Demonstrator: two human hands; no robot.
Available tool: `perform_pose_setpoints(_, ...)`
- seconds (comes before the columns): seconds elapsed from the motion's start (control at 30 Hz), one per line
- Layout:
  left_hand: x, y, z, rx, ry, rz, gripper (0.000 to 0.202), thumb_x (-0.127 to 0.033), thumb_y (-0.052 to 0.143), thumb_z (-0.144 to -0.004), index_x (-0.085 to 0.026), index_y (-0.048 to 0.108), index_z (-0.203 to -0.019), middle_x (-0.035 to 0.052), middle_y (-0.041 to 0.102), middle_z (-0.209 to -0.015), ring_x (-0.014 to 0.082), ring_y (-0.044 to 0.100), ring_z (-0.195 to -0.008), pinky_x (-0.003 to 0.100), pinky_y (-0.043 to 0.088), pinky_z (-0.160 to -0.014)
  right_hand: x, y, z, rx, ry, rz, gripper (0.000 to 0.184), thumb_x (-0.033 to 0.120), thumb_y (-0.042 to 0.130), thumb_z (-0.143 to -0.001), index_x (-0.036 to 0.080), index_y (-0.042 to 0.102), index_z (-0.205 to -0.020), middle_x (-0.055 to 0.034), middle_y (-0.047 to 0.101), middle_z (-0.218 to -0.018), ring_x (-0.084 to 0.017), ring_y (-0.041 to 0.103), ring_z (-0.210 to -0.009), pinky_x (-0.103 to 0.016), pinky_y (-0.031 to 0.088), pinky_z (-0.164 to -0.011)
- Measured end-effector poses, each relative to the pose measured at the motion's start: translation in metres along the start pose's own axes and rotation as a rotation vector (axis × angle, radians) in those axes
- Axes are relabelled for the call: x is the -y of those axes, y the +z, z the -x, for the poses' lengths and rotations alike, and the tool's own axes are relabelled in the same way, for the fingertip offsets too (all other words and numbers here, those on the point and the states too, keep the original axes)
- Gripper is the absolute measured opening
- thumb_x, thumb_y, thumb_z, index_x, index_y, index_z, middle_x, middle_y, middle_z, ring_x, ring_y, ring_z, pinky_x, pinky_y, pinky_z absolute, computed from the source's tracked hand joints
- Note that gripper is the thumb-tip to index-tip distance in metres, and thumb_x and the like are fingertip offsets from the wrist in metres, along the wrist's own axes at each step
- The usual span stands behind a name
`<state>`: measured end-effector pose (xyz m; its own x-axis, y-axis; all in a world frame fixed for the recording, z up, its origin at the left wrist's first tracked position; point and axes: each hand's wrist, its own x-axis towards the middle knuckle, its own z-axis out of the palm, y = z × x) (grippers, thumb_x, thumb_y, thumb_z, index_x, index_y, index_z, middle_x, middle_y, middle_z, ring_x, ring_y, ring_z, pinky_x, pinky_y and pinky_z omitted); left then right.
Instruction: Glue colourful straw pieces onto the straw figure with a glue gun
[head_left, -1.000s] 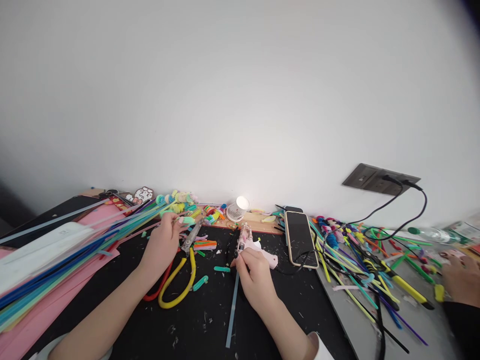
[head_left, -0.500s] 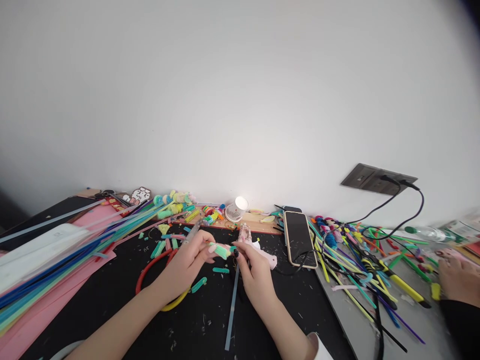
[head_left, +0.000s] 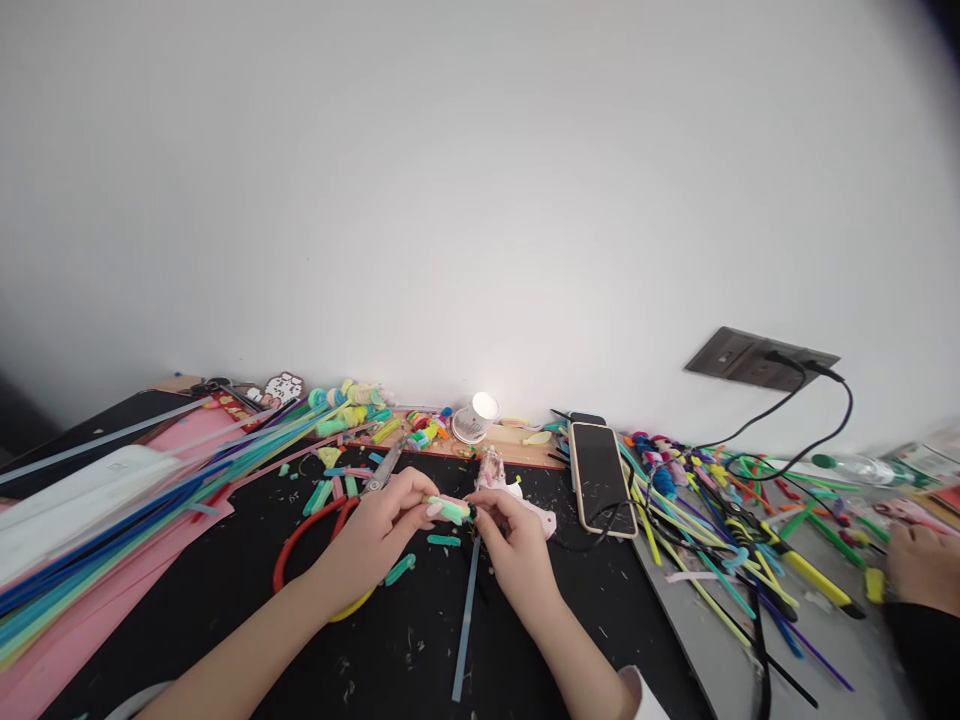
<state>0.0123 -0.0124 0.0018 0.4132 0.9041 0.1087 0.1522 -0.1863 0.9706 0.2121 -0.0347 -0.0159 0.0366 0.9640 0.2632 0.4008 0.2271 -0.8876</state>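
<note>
Between my hands is a small bundle of fuzzy pipe-cleaner pieces (head_left: 448,510), mint green with some pink. My left hand (head_left: 386,525) pinches its left end. At the right end, the fingertips of my right hand (head_left: 514,530) close on the tip; a small dark spot shows there, too small to make out. Scissors (head_left: 281,565) with red and yellow handles lie partly hidden under my left hand and forearm. Just behind my right hand rests a pale pink glue gun (head_left: 491,472). A translucent glue stick (head_left: 466,630) lies below the bundle, near short green pipe-cleaner pieces (head_left: 400,569).
Long pipe cleaners (head_left: 142,555) and pink sheets (head_left: 82,650) cover the left side. A paper cup (head_left: 478,415) stands by the wall. To the right are a phone (head_left: 600,480), yellow-black pliers (head_left: 806,575), cables (head_left: 844,420), a bottle (head_left: 862,467) and another person's hand (head_left: 922,565).
My hands have come slightly closer together, and the right fingertips now press on the bundle's right end. The bundle has shifted a little right and down.
</note>
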Motion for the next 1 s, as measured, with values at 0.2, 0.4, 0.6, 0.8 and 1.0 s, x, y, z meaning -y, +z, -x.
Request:
perform_pose_setpoints(0.2,0.000,-0.001,0.000,-0.032,-0.012,-0.097,0.016,-0.039,0.050,-0.098,-0.026,0.058,-0.095,0.0009,0.075,-0.083,0.0260,0.073,-0.095,0.036,0.057,-0.082,-0.005,0.001,0.000,-0.026,-0.002,-0.061,0.018,0.029,0.061,-0.087,0.018,0.075,-0.088,-0.0051,0.076,-0.073,-0.020,0.068,-0.061,-0.029,0.052,-0.055)
perform_pose_setpoints(0.4,-0.004,-0.004,-0.002,-0.064,-0.004,-0.114,0.018,-0.040,0.053,-0.094,-0.025,0.064,-0.094,0.0044,0.078,-0.096,0.0263,0.074,-0.092,0.037,0.057,-0.082,-0.005,-0.006,0.001,-0.211,-0.115,-0.010,0.017,0.023,0.059,-0.091,0.022,0.076,-0.093,-0.0049,0.078,-0.083,-0.020,0.073,-0.071,-0.031,0.058,-0.067)
perform_pose_setpoints(0.6,-0.001,-0.003,-0.004,-0.068,-0.009,-0.085,0.016,-0.039,0.061,-0.091,-0.025,0.068,-0.095,0.0045,0.078,-0.104,0.0271,0.073,-0.102,0.037,0.057,-0.088,0.009,-0.009,0.003,-0.204,-0.316,0.015,0.018,0.013,0.062,-0.090,0.024,0.076,-0.088,-0.0032,0.076,-0.088,-0.019,0.072,-0.082,-0.028,0.058,-0.076)
perform_pose_setpoints(0.8,0.000,-0.002,-0.005,-0.040,-0.017,-0.058,0.015,-0.037,0.062,-0.090,-0.025,0.069,-0.095,0.0048,0.079,-0.106,0.0276,0.074,-0.106,0.037,0.058,-0.091,0.016,-0.009,0.004,-0.186,-0.395,0.103,0.023,0.010,0.061,-0.092,0.025,0.078,-0.089,-0.0024,0.073,-0.086,-0.016,0.070,-0.078,-0.026,0.057,-0.072)
perform_pose_setpoints(1.0,0.000,-0.001,-0.004,-0.033,-0.023,-0.078,0.014,-0.036,0.061,-0.089,-0.026,0.070,-0.094,0.0047,0.079,-0.105,0.0280,0.074,-0.105,0.038,0.059,-0.091,0.016,-0.009,0.004,-0.142,-0.460,0.151,0.024,0.014,0.058,-0.096,0.025,0.080,-0.093,-0.0043,0.070,-0.087,-0.017,0.069,-0.077,-0.027,0.057,-0.068)
